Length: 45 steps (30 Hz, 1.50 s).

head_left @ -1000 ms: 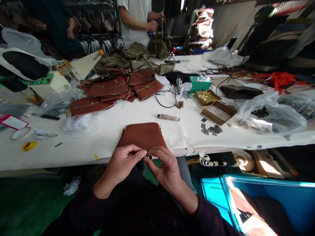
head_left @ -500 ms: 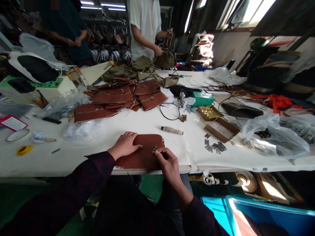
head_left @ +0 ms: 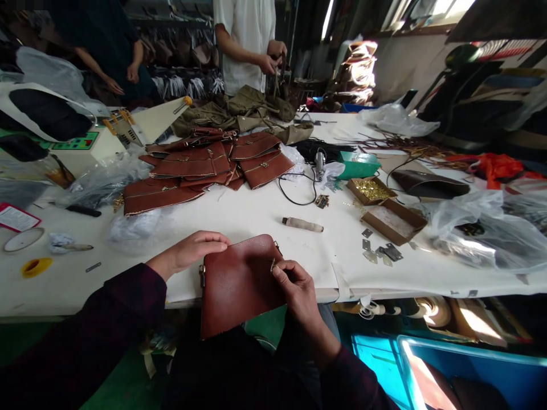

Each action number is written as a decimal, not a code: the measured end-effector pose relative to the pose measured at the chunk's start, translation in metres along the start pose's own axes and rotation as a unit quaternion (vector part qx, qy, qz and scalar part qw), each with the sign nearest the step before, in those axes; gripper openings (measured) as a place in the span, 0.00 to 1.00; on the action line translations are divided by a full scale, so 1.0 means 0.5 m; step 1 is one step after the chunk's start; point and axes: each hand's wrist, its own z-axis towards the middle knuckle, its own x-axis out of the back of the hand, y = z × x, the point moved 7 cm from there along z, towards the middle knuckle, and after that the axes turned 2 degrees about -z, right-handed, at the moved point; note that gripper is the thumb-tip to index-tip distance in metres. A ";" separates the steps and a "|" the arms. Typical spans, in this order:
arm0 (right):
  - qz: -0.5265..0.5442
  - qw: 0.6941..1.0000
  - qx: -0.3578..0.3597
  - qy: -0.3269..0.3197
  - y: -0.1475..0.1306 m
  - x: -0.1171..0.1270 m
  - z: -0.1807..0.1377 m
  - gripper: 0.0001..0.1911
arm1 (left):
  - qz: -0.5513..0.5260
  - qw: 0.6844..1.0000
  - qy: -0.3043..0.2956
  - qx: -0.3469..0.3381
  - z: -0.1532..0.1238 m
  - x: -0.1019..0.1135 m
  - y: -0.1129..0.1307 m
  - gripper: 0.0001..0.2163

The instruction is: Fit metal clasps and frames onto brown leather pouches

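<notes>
A brown leather bag piece [head_left: 239, 290] lies tilted at the front table edge, its near left corner hanging over. Metal hardware [head_left: 202, 275] shows at its left side. My left hand [head_left: 194, 250] is at the piece's far left edge, fingers long and close together at the leather; its thumb is hidden. Over the right part of the leather, my right hand [head_left: 297, 285] pinches a small metal fitting [head_left: 272, 265] between thumb and forefinger. Beyond the piece rests a wrapped, stick-like tool [head_left: 302, 224]. Similar brown leather pieces [head_left: 192, 162] with zips are piled farther back.
Right of centre are a box of brass-coloured parts [head_left: 370, 189], a second cardboard box [head_left: 395, 221] and several metal plates [head_left: 384, 252]. A yellow tape roll [head_left: 36, 267] lies at left. A blue bin [head_left: 470, 361] stands below the table. Two people stand across the table.
The leather piece has turned and come nearer, past the table edge. My left hand has moved from its top to its far left edge. My right hand still pinches the metal fitting.
</notes>
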 end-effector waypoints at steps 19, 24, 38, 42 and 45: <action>0.319 0.945 -0.074 0.006 0.006 0.074 0.023 0.21 | 0.278 0.932 0.002 -0.233 -0.124 -0.139 0.243 0.06; 0.254 0.965 0.019 0.056 -0.132 0.170 -0.021 0.22 | 0.285 0.952 0.031 -0.104 -0.121 -0.084 0.320 0.12; 0.221 0.968 -0.008 -0.116 -0.108 -0.010 -0.032 0.22 | 0.066 0.962 -0.253 0.070 0.139 -0.235 0.264 0.17; 0.230 0.971 -0.047 -0.045 0.000 0.011 0.036 0.24 | -0.009 0.973 -0.214 0.091 0.175 -0.222 0.170 0.24; 0.238 0.970 -0.045 -0.024 0.030 0.025 0.055 0.23 | -0.038 0.976 -0.184 0.112 0.148 -0.176 0.104 0.27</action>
